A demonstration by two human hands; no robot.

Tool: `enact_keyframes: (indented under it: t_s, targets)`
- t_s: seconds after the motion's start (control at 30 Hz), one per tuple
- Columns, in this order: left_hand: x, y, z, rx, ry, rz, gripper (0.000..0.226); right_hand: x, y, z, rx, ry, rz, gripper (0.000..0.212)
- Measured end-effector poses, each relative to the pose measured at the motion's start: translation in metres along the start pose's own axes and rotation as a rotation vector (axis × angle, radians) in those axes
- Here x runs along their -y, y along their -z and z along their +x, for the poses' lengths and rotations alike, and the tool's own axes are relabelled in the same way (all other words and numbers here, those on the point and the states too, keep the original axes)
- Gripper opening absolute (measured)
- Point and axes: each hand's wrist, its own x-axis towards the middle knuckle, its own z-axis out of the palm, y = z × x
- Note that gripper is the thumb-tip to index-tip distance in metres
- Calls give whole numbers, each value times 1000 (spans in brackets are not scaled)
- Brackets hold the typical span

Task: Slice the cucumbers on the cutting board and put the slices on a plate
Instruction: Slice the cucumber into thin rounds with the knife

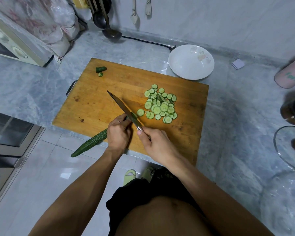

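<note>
Cucumber [90,143] lies slantwise across the near edge of the wooden cutting board [95,106], its dark tapered end sticking out past the board and over the floor, its cut end under the knife [124,109]. The left hand [119,133] grips the cucumber close to that cut end, fingers curled down over it, knuckles just beside the blade. The right hand [156,143] is wrapped round the knife handle, thumb on top near the metal collar; the blade runs away from the person toward the board's middle, its edge down at the cucumber's end. A slice sits against the blade's right face. Further right, a loose heap of cucumber slices [161,104] is spread on the board, overlapping one another. At the board's far left corner lie a cut-off cucumber end [101,69] and a small round piece just beside it. A white plate [191,62] with a faint flower print rests on the marble counter [32,89], overlapping the board's far right corner. A ladle [109,31] hangs by the wall beyond; a glass lid [286,150] lies on the right.
</note>
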Motion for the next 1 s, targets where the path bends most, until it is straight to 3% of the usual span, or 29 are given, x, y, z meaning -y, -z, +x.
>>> enact_keyframes:
  t_s: [0.4, 0.53, 1.0]
  targets:
    - [0, -1, 1, -16, 3, -5, 31, -9, -3, 12, 2, -38, 8, 24]
    - [-5, 4, 0, -57, 14, -49, 30, -11, 3, 14, -20, -50, 43, 37]
    - [5, -2, 0, 42, 43, -7, 32, 2, 11, -6, 3, 31, 5, 39]
